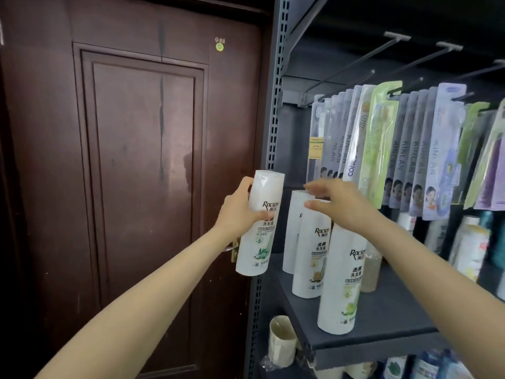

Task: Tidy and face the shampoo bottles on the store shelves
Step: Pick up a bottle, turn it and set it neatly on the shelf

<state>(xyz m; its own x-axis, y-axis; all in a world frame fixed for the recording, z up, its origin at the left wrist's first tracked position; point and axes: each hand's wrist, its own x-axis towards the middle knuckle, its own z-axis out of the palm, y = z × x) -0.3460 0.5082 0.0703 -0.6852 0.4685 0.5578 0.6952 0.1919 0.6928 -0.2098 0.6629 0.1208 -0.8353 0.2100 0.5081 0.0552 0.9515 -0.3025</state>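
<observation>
- We hold one white shampoo bottle (259, 222) in our left hand (240, 212), out in front of the dark wooden door (136, 160) and just left of the shelf upright (276, 105).
- Our left fingers (261, 215) wrap around the bottle's middle: the thumb lies across the printed label, the other fingers sit behind it on the far side, so the bottle is grasped at about half its height, slightly tilted, label towards us.
- Our right hand (341, 203) hangs over the row of bottles on the shelf (382, 318), its fingers (317, 205) straight and released, grasping nothing.
- Those fingertips sit right at the top of the middle bottle (310, 253); we cannot tell whether they touch it.
- Behind that one stands the back bottle (293, 231), and nearest the shelf edge the front bottle (341, 280); all three are upright, close together in a line running back from the edge.
- A small clear bottle (370, 272) stands just right of the front bottle.
- Toothbrush packs (382, 149) hang from hooks above the shelf, and more bottles (470, 250) stand further right.
- Paper cups (281, 340) sit on the level below.
</observation>
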